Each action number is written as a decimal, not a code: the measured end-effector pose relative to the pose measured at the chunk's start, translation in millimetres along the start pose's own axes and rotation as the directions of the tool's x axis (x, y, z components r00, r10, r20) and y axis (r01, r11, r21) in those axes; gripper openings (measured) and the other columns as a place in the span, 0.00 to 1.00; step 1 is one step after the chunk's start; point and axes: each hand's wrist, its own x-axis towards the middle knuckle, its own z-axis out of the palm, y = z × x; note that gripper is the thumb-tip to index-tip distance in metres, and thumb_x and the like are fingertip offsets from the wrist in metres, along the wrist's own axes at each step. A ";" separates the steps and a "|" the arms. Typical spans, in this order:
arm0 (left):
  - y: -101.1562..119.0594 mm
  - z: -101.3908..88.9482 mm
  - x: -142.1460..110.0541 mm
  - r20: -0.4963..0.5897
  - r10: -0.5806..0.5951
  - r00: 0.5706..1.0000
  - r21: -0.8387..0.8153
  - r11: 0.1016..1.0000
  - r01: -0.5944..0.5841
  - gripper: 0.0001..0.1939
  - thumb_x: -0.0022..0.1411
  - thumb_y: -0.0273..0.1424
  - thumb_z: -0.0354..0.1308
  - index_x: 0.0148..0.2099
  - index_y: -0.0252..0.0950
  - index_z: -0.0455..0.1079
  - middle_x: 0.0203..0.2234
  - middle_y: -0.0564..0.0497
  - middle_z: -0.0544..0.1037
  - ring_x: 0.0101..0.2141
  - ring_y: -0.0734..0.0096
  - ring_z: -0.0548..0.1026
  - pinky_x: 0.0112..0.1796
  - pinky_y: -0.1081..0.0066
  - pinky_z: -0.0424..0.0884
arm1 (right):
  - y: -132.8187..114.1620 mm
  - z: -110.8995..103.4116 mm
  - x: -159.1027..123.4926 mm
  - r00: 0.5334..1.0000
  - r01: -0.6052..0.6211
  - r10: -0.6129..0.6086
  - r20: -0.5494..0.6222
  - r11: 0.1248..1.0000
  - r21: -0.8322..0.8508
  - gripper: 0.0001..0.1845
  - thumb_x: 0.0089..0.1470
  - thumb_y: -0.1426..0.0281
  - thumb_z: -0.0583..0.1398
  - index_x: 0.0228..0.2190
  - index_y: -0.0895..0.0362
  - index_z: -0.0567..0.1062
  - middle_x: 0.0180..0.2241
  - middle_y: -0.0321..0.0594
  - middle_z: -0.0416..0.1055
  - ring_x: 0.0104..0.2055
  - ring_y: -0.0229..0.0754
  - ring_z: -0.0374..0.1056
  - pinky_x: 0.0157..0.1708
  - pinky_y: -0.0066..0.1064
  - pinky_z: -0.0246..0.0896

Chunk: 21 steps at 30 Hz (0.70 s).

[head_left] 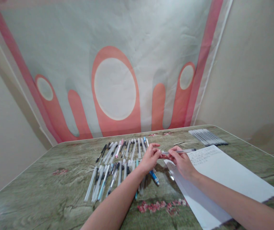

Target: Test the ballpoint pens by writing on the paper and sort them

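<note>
In the head view, lower middle of the frame, it's all happening between two hands: the right hand [182,163] has a slim translucent pen [188,150] pinched in its fingers, dark end pointing right, while the left hand [150,159] brings thumb and fingers together at the other end; whether it grips the pen or a small part there, I can't tell. Trouble spot number one: a slack pinch or a sharp tug could drop the pen onto the paper [223,182] at lower right. Look below the left wrist: a blue pen [154,177] lies close, and a dipping forearm could nudge it or scatter the lower pen row [103,182] on the surface [43,188]. The upper pen row [119,148] and the slim sticks [207,137] at right look safer, unless an elbow drags the paper askew.
</note>
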 end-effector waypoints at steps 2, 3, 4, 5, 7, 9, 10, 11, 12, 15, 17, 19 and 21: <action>-0.6 -0.1 0.0 0.002 0.008 1.000 0.000 1.000 -0.008 0.15 0.56 0.32 0.55 0.44 0.35 0.56 0.23 0.57 0.66 0.29 0.75 0.71 0.41 0.63 0.67 | 0.5 -0.2 0.3 1.000 -0.002 0.002 -0.002 1.000 0.002 0.12 0.44 0.59 0.61 0.23 0.53 0.68 0.20 0.32 0.66 0.25 0.37 0.62 0.29 0.29 0.58; -0.8 -0.1 -0.1 0.005 0.012 1.000 -0.001 1.000 -0.012 0.15 0.57 0.32 0.54 0.44 0.35 0.55 0.23 0.57 0.66 0.29 0.75 0.71 0.41 0.63 0.67 | 0.7 -0.2 0.3 1.000 -0.001 0.001 -0.001 1.000 0.002 0.11 0.44 0.59 0.61 0.23 0.53 0.68 0.20 0.32 0.66 0.25 0.37 0.62 0.29 0.29 0.57; -1.0 0.0 -0.1 0.009 0.018 1.000 -0.002 1.000 -0.018 0.15 0.57 0.32 0.54 0.44 0.35 0.55 0.24 0.57 0.66 0.29 0.75 0.71 0.41 0.63 0.67 | 0.7 -0.3 0.3 1.000 0.003 -0.003 0.000 1.000 -0.003 0.11 0.44 0.59 0.61 0.23 0.53 0.68 0.21 0.32 0.66 0.25 0.37 0.62 0.29 0.29 0.57; -1.2 0.2 0.0 0.012 0.022 1.000 -0.002 1.000 -0.022 0.15 0.57 0.31 0.54 0.45 0.35 0.55 0.24 0.57 0.66 0.29 0.75 0.71 0.41 0.63 0.67 | 0.6 -0.2 0.2 1.000 0.012 -0.012 0.001 1.000 -0.013 0.11 0.45 0.60 0.60 0.23 0.53 0.68 0.21 0.32 0.66 0.25 0.37 0.62 0.29 0.29 0.57; -1.6 0.7 0.2 0.015 0.028 0.999 -0.004 1.000 -0.028 0.14 0.57 0.31 0.54 0.45 0.35 0.55 0.24 0.57 0.66 0.29 0.75 0.72 0.41 0.64 0.67 | -0.2 -0.1 -0.4 0.999 0.042 -0.042 0.003 0.998 -0.049 0.10 0.46 0.60 0.60 0.23 0.53 0.68 0.21 0.33 0.66 0.25 0.38 0.61 0.29 0.30 0.57; -1.9 1.5 0.5 0.014 0.029 0.999 -0.005 1.000 -0.029 0.15 0.57 0.31 0.54 0.44 0.35 0.55 0.23 0.57 0.66 0.28 0.75 0.72 0.41 0.64 0.66 | -1.4 0.1 -1.2 0.997 0.077 -0.076 0.006 0.993 -0.086 0.10 0.46 0.60 0.59 0.23 0.53 0.68 0.21 0.33 0.66 0.25 0.38 0.61 0.29 0.30 0.56; -1.9 1.9 0.6 0.010 0.029 1.000 -0.003 1.000 -0.029 0.15 0.57 0.31 0.54 0.44 0.35 0.55 0.23 0.57 0.66 0.28 0.75 0.72 0.40 0.64 0.66 | -2.0 0.2 -1.6 0.996 0.093 -0.092 0.009 0.991 -0.101 0.10 0.46 0.60 0.59 0.23 0.53 0.68 0.21 0.33 0.66 0.26 0.38 0.61 0.29 0.30 0.56; -1.8 2.3 0.7 0.005 0.028 1.000 0.000 1.000 -0.028 0.15 0.57 0.31 0.54 0.44 0.35 0.55 0.23 0.57 0.66 0.28 0.75 0.72 0.40 0.64 0.66 | -2.4 0.1 -2.0 0.994 0.106 -0.105 0.014 0.988 -0.116 0.10 0.47 0.60 0.59 0.23 0.53 0.68 0.21 0.33 0.65 0.26 0.38 0.61 0.29 0.30 0.56; -1.6 2.7 0.8 -0.001 0.027 1.000 0.007 1.000 -0.027 0.15 0.56 0.31 0.54 0.44 0.35 0.55 0.23 0.57 0.67 0.28 0.74 0.72 0.40 0.64 0.66 | -2.7 0.0 -2.1 0.993 0.114 -0.112 0.020 0.985 -0.128 0.10 0.47 0.60 0.59 0.23 0.53 0.68 0.21 0.33 0.65 0.26 0.38 0.61 0.30 0.30 0.56; -0.9 2.6 1.7 -0.023 0.019 1.000 0.047 0.999 -0.017 0.14 0.56 0.31 0.54 0.44 0.35 0.56 0.22 0.57 0.68 0.28 0.74 0.72 0.39 0.65 0.67 | -2.1 -1.0 -1.4 0.993 0.119 -0.117 0.024 0.980 -0.158 0.10 0.48 0.60 0.58 0.23 0.53 0.68 0.21 0.33 0.66 0.27 0.39 0.62 0.30 0.30 0.57; -1.2 1.1 2.8 -0.047 0.017 0.999 0.089 0.996 -0.013 0.12 0.58 0.31 0.52 0.43 0.35 0.56 0.22 0.56 0.69 0.28 0.74 0.72 0.39 0.65 0.67 | -1.3 -2.4 0.2 0.992 0.125 -0.127 0.001 0.977 -0.172 0.11 0.48 0.59 0.58 0.23 0.53 0.68 0.21 0.34 0.67 0.26 0.38 0.62 0.29 0.30 0.56; -2.7 -1.5 4.2 -0.094 0.024 0.995 0.130 0.991 -0.012 0.09 0.60 0.31 0.49 0.43 0.35 0.56 0.22 0.55 0.70 0.28 0.74 0.72 0.39 0.65 0.67 | -1.2 -4.4 2.2 0.986 0.152 -0.164 -0.041 0.965 -0.212 0.12 0.48 0.58 0.57 0.24 0.53 0.68 0.20 0.33 0.67 0.25 0.38 0.62 0.28 0.29 0.56; -5.4 -4.9 5.6 -0.158 0.023 0.987 0.165 0.986 0.003 0.08 0.61 0.31 0.47 0.43 0.35 0.56 0.23 0.53 0.72 0.28 0.74 0.72 0.38 0.65 0.68 | -1.5 -7.3 4.4 0.977 0.191 -0.212 -0.036 0.933 -0.305 0.13 0.50 0.57 0.56 0.27 0.54 0.70 0.21 0.34 0.67 0.25 0.38 0.62 0.28 0.29 0.57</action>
